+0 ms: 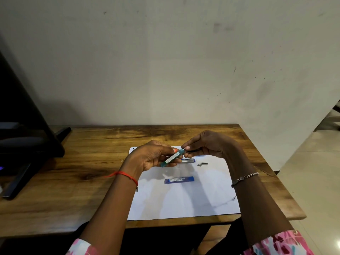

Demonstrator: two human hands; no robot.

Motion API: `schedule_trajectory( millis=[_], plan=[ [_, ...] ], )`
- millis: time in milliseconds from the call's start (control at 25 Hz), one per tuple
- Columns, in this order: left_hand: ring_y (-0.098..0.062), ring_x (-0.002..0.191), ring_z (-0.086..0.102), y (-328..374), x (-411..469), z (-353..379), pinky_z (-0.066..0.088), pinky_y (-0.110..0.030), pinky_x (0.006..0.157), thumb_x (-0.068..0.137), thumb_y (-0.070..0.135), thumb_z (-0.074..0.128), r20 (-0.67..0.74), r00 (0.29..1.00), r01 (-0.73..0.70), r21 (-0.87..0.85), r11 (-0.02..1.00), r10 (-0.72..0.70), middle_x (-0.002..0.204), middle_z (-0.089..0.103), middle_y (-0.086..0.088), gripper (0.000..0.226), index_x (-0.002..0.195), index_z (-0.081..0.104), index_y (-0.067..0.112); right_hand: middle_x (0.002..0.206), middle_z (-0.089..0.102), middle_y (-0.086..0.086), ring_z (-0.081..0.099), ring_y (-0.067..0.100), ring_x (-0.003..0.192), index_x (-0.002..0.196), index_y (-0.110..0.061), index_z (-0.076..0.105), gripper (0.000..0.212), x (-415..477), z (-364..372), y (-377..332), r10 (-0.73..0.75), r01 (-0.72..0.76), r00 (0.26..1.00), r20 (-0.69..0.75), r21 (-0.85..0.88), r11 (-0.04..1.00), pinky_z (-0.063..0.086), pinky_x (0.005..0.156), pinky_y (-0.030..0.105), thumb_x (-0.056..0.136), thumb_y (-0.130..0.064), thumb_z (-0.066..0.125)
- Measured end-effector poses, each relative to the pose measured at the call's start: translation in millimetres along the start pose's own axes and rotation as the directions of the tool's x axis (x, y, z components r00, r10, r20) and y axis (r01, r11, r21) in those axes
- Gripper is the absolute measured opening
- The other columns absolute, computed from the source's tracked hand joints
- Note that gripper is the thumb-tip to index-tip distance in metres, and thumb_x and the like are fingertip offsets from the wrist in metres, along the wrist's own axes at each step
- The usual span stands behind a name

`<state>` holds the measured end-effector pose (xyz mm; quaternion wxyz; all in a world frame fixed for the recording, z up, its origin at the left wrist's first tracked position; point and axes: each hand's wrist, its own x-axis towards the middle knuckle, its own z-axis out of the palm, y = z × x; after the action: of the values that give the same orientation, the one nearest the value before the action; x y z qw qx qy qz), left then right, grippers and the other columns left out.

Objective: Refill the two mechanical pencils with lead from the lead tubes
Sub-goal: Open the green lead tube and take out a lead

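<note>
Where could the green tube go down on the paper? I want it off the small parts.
Bare paper lies between the blue lead tube and the near edge. It is crowded near the pencil and small grey parts.

Wood table [55, 190] vs scuffed wall [165, 61], tiled floor [312, 181].

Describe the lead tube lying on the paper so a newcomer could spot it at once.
On the wooden table lies a white sheet of paper. Near its middle, below both raised hands, the blue lead tube lies flat and crosswise. Unlike the green lead tube held above, it is blue and untouched.
</note>
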<state>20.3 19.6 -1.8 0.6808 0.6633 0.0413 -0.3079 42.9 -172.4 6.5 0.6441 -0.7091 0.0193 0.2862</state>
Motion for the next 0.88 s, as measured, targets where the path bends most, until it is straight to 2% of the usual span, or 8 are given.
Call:
schedule_trajectory(
  millis=[240,720,880],
  plan=[
    [-0.017,0.061,0.071,0.3,-0.2,-0.3,0.059,-0.024,0.057,0.086,0.003,0.056,-0.008,1.000,-0.003,-0.002,1.000,0.003,0.065,0.073,-0.012,0.014,0.090,0.065,-0.007,0.074,0.073,0.014,0.071,0.018,0.068,0.096,0.012,0.064,0.015,1.0,0.4,0.4,0.017,-0.015,0.999,0.041,-0.032,0.999,0.058,0.064,0.020,0.084,0.011,0.055],
    [-0.018,0.061,0.071,1.0,-0.1,0.8,0.058,-0.023,0.054,0.087,0.002,0.055,-0.026,0.999,0.021,-0.006,1.000,-0.021,0.066,0.073,-0.013,0.016,0.093,0.063,-0.010,0.074,0.071,0.017,0.070,0.020,0.064,0.094,0.015,0.063,0.015,1.9,2.0,0.0,0.036,-0.036,0.999,-0.002,-0.041,0.998,0.057,0.060,0.021,0.083,0.006,0.059],
    [-0.018,0.059,0.071,-0.1,1.1,0.8,0.058,-0.022,0.056,0.086,0.001,0.055,-0.034,0.999,0.019,-0.001,1.000,-0.019,0.064,0.073,-0.013,0.016,0.092,0.063,-0.012,0.079,0.072,0.017,0.071,0.020,0.068,0.100,0.017,0.061,0.020,4.4,2.0,1.1,0.035,-0.033,0.999,0.025,-0.051,0.998,0.059,0.066,0.022,0.083,0.007,0.059]
  ],
)
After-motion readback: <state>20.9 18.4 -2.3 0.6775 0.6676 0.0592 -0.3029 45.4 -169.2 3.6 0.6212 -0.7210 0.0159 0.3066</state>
